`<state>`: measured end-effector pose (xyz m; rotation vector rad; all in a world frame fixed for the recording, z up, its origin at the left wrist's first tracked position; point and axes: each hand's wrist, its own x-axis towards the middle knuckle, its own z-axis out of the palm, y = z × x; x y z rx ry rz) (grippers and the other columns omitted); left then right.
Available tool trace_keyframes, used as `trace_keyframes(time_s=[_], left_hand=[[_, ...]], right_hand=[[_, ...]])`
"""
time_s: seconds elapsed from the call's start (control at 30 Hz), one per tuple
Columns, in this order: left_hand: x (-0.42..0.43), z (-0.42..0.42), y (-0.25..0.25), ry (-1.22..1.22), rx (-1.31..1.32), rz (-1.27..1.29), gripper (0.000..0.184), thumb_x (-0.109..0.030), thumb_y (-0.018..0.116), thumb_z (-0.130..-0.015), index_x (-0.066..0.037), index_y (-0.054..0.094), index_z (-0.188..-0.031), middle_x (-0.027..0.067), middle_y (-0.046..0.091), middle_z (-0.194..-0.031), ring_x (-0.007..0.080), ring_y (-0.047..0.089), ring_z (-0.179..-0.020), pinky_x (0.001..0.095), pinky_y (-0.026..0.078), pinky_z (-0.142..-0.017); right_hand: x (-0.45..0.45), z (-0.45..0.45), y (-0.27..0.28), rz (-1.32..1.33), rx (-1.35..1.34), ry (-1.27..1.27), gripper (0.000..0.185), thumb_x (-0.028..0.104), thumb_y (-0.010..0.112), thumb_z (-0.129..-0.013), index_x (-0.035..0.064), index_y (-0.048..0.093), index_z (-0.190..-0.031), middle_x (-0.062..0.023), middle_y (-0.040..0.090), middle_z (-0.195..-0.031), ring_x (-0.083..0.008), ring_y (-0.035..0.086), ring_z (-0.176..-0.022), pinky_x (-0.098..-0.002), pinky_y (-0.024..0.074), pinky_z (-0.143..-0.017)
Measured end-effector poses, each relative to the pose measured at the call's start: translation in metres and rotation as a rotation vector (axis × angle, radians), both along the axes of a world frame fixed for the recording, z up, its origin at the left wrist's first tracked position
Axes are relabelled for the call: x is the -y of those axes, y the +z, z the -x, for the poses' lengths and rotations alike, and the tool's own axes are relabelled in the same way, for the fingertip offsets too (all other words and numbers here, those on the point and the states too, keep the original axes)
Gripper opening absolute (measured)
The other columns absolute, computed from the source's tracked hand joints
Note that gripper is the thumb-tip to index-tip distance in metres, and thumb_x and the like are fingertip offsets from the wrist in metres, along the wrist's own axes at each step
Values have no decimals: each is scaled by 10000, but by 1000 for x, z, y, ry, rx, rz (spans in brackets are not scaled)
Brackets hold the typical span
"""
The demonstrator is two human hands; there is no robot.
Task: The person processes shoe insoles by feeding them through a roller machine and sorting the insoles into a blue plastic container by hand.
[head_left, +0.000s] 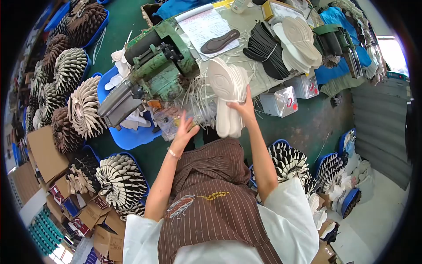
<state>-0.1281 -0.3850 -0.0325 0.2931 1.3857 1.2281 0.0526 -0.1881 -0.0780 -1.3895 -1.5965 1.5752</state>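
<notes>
My right hand [246, 108] is wrapped round a bundle of white shoe soles [227, 83], held upright at the table's front edge. Nothing is in my left hand [185, 132], whose fingers are spread near a clear plastic container [169, 121] and a heap of white strings [200, 103]. Left of the bundle stands a green machine [165, 75] with a metal arm. Behind the bundle, a dark insole [220, 42] lies on a handwritten sheet [204, 26]. Tied bundles of black soles [266, 48] and white soles [299, 42] lie to the right.
A blue tub [132, 137] with white pieces sits below the machine. Spiral stacks of soles [121, 178] in blue trays stand at the left and lower right. Cardboard boxes [48, 154] are at the lower left. Silver tins [281, 101] and a second green machine [332, 42] are at the right.
</notes>
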Motion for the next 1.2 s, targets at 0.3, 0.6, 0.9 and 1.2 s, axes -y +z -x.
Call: trace_keyframes(time_s=[0.3, 0.6, 0.9, 1.2], left_hand=[[-54, -30, 82, -147, 337, -366, 1027, -384, 862, -572, 1, 342, -1369, 109, 480, -1316, 236, 464, -1221, 361, 370, -1028], [-10, -22, 101, 100, 672, -433, 1010, -315, 867, -572, 15, 342, -1369, 153, 490, -1319, 279, 482, -1218, 393, 386, -1040], [27, -26, 125, 107, 94, -479, 1077, -281, 883, -518, 14, 319, -1387, 151, 473, -1335, 288, 488, -1204, 388, 370, -1033], [39, -11, 130, 488, 325, -476, 1084, -337, 856, -577, -26, 260, -1427, 176, 330, -1434, 283, 417, -1264, 390, 320, -1070]], right_hand=[[48, -14, 175, -271, -38, 354, 1290, 418, 831, -543, -9, 29, -1458, -273, 288, -1345, -400, 320, -1257, -429, 269, -1058], [63, 2, 195, -80, -425, 74, 886, 296, 675, -807, -58, 154, -1429, -206, 459, -1223, -302, 435, -1159, -392, 333, -999], [62, 22, 194, 107, -549, 366, 613, 195, 632, -875, -26, 305, -1345, -156, 460, -1268, -203, 442, -1171, -314, 329, -1004], [72, 36, 204, -153, -378, 565, 844, 230, 713, -802, -34, 179, -1400, -194, 439, -1300, -241, 456, -1191, -346, 350, -1003]])
